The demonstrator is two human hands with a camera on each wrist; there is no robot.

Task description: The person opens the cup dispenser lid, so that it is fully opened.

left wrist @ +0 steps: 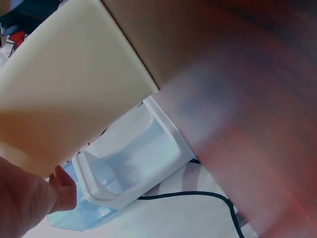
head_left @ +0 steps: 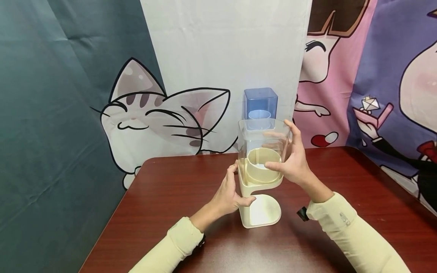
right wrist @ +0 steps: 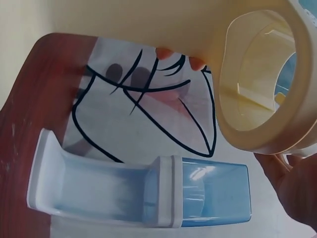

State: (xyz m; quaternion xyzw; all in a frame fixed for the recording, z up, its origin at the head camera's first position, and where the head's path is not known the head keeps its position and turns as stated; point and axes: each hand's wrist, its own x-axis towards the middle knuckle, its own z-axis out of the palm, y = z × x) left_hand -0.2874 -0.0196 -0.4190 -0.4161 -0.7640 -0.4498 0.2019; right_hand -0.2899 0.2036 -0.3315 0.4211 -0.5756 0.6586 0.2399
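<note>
A cream dispenser-like stand [head_left: 264, 186] is upright over the table, with a round base plate [head_left: 268, 217], a clear square container [head_left: 243, 138] and a cream ring inside it. My left hand [head_left: 229, 195] grips the stand's left side, thumb in front. On the container's right side, my right hand [head_left: 295, 161] has fingers behind and its thumb near the ring. In the left wrist view the stand's flat back [left wrist: 74, 84] hides most of the left fingers. A round opening under the stand's upper part [right wrist: 223, 99] shows in the right wrist view.
Behind stands a similar white dispenser with a blue see-through top [head_left: 261, 100], seen whole in the right wrist view. All this is at a reddish-brown wooden table [head_left: 170, 189]. Cartoon-printed cloths [head_left: 218, 49] hang along the back and sides.
</note>
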